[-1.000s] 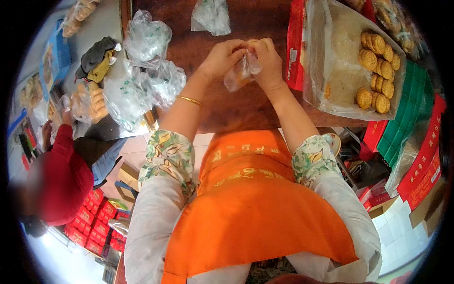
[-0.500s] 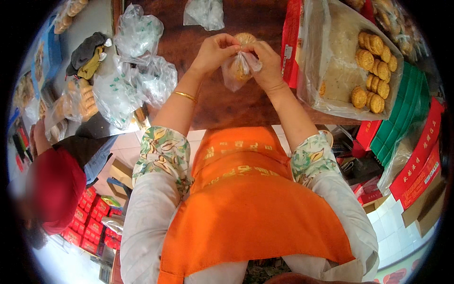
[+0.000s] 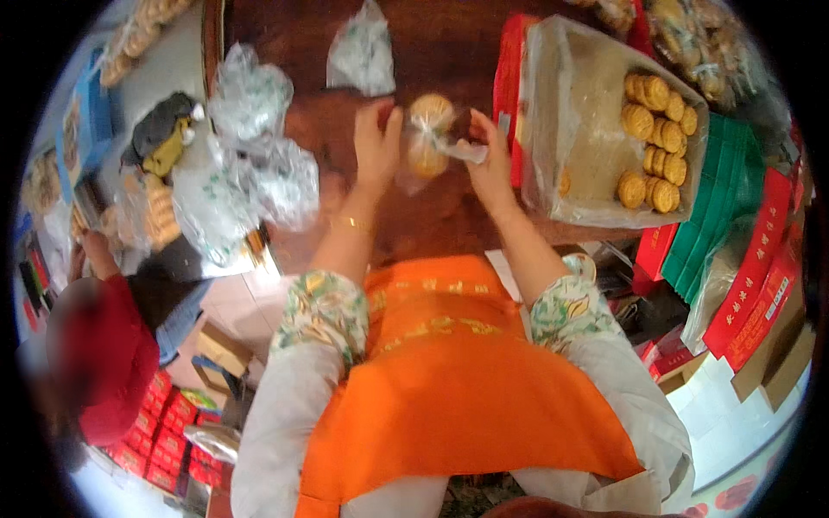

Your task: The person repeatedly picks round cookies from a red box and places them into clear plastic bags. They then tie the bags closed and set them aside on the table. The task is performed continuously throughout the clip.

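Broadly, a brown table (image 3: 471, 60) lies beneath a plastic-lined pastry box (image 3: 587, 129) at right, the left hand (image 3: 377, 147), loosely spread, and the right hand (image 3: 490, 164), which pinches the loose end of a clear bag (image 3: 427, 131) of golden pastries (image 3: 428, 162) between the hands, left of the box

And here's the dark brown wooden table (image 3: 445, 47)! Crumpled clear bags (image 3: 285, 183) crowd its left side, a smaller bag (image 3: 363, 56) lies farther up, a plastic-lined box (image 3: 577, 121) sits right.
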Motion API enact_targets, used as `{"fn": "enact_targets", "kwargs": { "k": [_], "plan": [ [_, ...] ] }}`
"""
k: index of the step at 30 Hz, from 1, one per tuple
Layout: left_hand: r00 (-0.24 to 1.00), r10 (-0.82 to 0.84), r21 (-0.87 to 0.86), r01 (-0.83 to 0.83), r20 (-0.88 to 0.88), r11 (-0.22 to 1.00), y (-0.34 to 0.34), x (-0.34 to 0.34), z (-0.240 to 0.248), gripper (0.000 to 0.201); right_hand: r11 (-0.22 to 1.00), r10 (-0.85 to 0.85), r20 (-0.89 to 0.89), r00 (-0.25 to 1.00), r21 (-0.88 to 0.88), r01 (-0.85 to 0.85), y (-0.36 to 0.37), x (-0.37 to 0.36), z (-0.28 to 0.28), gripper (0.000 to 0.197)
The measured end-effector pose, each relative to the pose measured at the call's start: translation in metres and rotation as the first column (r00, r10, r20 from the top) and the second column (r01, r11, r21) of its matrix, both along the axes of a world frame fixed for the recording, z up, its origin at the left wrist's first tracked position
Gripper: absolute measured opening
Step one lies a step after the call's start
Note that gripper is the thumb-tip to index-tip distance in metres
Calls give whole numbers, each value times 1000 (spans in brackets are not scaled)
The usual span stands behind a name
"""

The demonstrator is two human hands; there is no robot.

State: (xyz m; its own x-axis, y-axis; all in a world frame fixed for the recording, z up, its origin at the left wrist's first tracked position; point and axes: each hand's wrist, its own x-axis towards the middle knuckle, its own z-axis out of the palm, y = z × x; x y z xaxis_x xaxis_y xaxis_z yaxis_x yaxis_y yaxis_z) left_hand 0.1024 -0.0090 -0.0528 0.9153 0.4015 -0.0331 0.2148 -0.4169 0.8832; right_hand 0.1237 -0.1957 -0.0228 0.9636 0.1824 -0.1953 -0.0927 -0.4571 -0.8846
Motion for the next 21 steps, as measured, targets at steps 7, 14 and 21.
{"fn": "enact_targets", "kwargs": {
  "k": [7, 14, 21],
  "plan": [
    [994, 66, -615, -109, -92, 781, -46, -38, -38, 53, 981, -125, -439, 890, 81, 178, 48, 7, -32, 83],
    [994, -99, 53, 96, 40, 994, -48, -1, 47, 55, 756, -46, -638, 769, 481, 444, 43, 37, -38, 57],
    [949, 116, 40, -133, 292, 990, -14, 70, 72, 54, 280, 36, -636, 770, 746, 604, 33, 132, 56, 35]
  ]
}}
